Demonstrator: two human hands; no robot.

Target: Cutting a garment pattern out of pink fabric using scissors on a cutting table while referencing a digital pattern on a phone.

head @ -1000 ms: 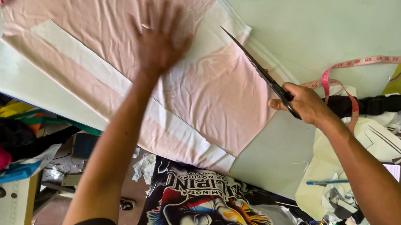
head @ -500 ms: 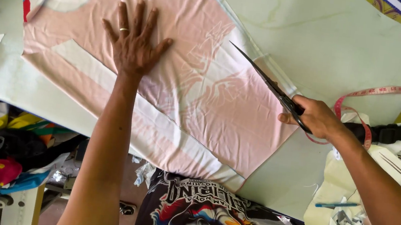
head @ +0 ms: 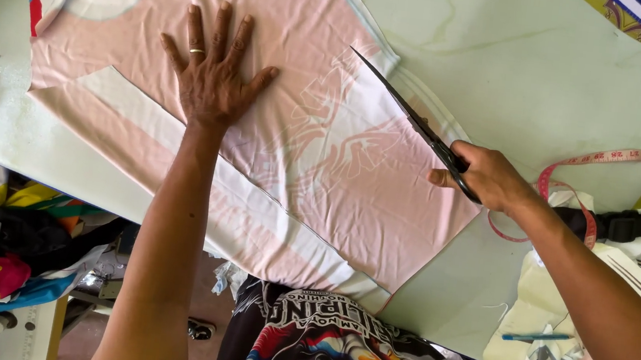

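On the pale table point(head: 557, 78), left hand point(head: 211, 79) flat on pink fabric point(head: 353, 176), right hand point(head: 486, 176) gripping scissors point(head: 412, 118), tape measure point(head: 621, 158) beside.

Pink fabric point(head: 354, 168) with faint white print, spread flat across pale green surface point(head: 541, 76), pressed down near 10 o'clock. Black scissors point(head: 415, 122), blades together, lying along its 2 o'clock edge, tip toward 11.

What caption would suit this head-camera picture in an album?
Left hand flat on pink fabric while right hand holds black scissors along its edge.
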